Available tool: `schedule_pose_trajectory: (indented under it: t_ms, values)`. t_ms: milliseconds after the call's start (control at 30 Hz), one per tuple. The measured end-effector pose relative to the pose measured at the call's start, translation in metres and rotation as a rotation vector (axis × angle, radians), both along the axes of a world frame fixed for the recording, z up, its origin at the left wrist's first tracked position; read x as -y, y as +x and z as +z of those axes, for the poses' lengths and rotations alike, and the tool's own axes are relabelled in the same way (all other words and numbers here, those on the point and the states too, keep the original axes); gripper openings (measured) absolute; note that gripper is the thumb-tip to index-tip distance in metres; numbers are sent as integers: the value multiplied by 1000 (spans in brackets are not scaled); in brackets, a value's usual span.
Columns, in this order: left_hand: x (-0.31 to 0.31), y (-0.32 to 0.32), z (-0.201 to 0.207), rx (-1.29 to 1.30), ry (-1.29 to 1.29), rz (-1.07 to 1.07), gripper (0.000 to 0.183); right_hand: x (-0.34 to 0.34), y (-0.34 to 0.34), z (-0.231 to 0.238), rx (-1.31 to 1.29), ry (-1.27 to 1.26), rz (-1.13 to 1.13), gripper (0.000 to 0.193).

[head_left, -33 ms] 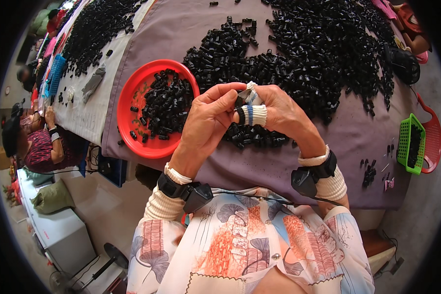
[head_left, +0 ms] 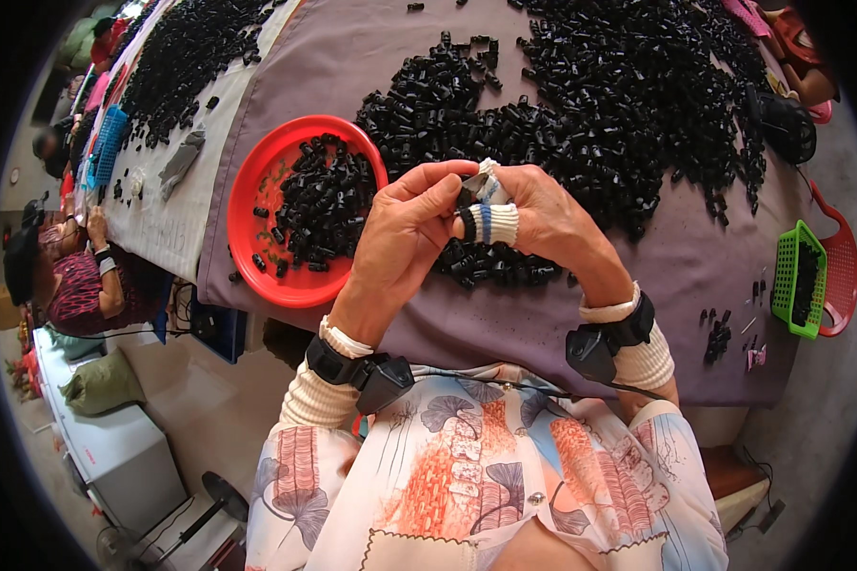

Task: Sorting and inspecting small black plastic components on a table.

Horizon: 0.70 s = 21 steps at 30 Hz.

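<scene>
Both my hands meet over the near edge of a heap of small black plastic parts (head_left: pixel 428 114). With the thumb pressed to the index finger, my left hand (head_left: pixel 405 214) pinches a small black plastic part (head_left: pixel 465 198), mostly hidden by the fingers. Against the same part is closed my right hand (head_left: pixel 552 214), its thumb and index finger wrapped in white finger covers (head_left: pixel 492 224) with blue stripes. More black parts lie in a red round tray (head_left: pixel 241 205) just left of my left hand.
A purple cloth (head_left: pixel 676 285) covers the table. At the right edge a green basket (head_left: pixel 783 285) holding black parts stands by a red chair (head_left: pixel 840 257). A few loose parts (head_left: pixel 717 341) lie near it. Another person (head_left: pixel 86 281) sits at the left, beside a second pile (head_left: pixel 190 57).
</scene>
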State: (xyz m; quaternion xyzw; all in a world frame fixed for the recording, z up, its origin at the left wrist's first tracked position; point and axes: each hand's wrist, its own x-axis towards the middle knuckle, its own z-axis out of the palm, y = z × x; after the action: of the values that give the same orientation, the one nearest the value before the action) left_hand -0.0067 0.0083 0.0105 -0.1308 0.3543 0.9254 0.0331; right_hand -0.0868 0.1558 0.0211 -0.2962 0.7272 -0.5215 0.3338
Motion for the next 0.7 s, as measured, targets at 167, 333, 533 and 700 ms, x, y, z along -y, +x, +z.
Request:
schedule_pose_trajectory:
  t_ms: [167, 333, 533, 700]
  values:
    - [1, 0, -2, 6, 3, -15, 20, -1, 1, 2, -6, 13, -4, 38]
    - [-1, -1, -2, 9, 0, -7, 20, -1, 0, 1, -23, -35, -4, 39]
    - [-2, -1, -3, 15, -10, 13, 19, -2, 1, -1, -24, -6, -10, 39]
    - [-3, -3, -4, 20, -22, 19, 19, -1, 2, -4, -12, -56, -14, 36]
